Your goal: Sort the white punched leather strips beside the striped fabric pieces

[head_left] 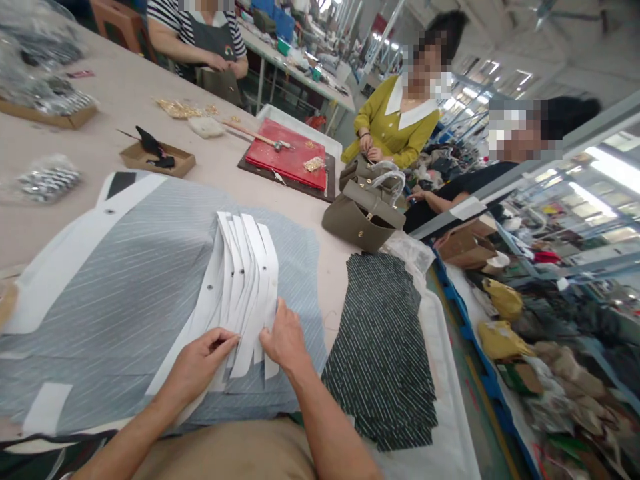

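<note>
A fanned stack of white paper strips (245, 280) with small punched holes lies on grey striped fabric (125, 300) in front of me. My left hand (200, 363) pinches the near ends of the strips from the left, fingers closed on them. My right hand (285, 340) presses down on the strips' right edge, fingers curled over them. A dark striped fabric pile (383, 347) lies just to the right of my right arm.
Olive handbags (363, 217) stand at the table's far right edge, where seated people work. A red mat (287, 157) with a hammer, a cardboard tray (157, 159) with black parts and bags of metal fittings (47, 180) lie farther back. Boxes and clutter fill the floor at right.
</note>
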`<control>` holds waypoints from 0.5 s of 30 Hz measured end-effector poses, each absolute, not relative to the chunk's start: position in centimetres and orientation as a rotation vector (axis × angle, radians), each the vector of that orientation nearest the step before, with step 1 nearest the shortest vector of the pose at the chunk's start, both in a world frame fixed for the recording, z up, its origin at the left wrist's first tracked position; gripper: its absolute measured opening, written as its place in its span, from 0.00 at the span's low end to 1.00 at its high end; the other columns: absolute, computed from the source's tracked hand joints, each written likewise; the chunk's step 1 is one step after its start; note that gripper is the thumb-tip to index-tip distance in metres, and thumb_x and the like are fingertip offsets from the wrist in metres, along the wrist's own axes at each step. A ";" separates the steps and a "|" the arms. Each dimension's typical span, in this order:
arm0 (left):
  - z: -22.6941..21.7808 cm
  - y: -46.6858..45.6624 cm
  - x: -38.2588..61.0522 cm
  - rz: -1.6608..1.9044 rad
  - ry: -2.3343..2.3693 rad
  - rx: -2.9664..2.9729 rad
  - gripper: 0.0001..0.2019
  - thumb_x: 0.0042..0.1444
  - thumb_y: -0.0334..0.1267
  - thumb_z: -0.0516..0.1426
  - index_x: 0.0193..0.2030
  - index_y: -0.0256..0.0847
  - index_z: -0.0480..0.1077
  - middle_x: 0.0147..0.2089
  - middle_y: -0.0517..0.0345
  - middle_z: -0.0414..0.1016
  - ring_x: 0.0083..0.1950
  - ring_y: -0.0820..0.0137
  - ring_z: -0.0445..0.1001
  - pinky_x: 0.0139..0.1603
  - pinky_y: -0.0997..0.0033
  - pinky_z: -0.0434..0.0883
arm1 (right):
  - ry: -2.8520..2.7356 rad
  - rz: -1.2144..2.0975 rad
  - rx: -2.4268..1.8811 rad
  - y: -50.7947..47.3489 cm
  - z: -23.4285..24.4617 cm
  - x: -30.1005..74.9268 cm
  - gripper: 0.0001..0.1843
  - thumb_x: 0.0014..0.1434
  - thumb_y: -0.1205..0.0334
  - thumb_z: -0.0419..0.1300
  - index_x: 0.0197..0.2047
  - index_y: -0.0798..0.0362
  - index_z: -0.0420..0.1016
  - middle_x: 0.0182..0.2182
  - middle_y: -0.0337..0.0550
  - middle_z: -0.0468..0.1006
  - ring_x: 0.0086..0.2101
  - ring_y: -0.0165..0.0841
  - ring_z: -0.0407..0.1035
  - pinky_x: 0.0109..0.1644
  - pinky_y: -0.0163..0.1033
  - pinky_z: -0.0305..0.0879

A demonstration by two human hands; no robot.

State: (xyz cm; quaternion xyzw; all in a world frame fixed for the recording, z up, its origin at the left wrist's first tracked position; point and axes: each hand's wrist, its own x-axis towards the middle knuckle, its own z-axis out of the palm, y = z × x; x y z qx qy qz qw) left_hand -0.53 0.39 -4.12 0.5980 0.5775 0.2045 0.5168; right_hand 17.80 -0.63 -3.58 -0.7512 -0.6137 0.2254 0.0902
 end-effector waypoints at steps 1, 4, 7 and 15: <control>-4.0 0.4 -0.4 0.485 1.400 1.446 0.21 0.50 0.59 0.54 0.32 0.43 0.75 0.31 0.60 0.81 0.35 0.63 0.77 0.39 0.70 0.70 | -1.839 0.671 -2.259 -0.3 -3.5 17.5 0.43 0.51 0.65 0.59 0.68 0.65 0.52 0.50 0.63 0.74 0.51 0.50 0.68 0.55 0.52 0.66; -3.7 0.4 -0.2 0.464 1.440 1.486 0.22 0.49 0.60 0.53 0.30 0.44 0.75 0.30 0.60 0.80 0.35 0.62 0.78 0.38 0.70 0.70 | -1.888 0.653 -2.267 0.4 -3.7 16.5 0.45 0.49 0.67 0.61 0.69 0.67 0.51 0.48 0.65 0.74 0.48 0.50 0.70 0.52 0.51 0.68; -3.1 0.2 0.0 0.476 1.465 1.542 0.22 0.50 0.61 0.53 0.30 0.43 0.75 0.29 0.61 0.80 0.34 0.63 0.77 0.37 0.71 0.70 | -1.857 0.651 -2.228 0.4 -4.3 16.6 0.47 0.47 0.72 0.60 0.69 0.70 0.49 0.48 0.67 0.74 0.48 0.50 0.71 0.52 0.50 0.68; -0.9 -2.0 0.8 0.558 1.376 1.668 0.23 0.53 0.64 0.53 0.32 0.46 0.74 0.27 0.63 0.77 0.29 0.66 0.75 0.30 0.73 0.71 | -1.194 0.540 -1.883 -2.8 -3.5 27.9 0.33 0.47 0.73 0.49 0.57 0.54 0.71 0.46 0.46 0.80 0.46 0.38 0.74 0.54 0.41 0.68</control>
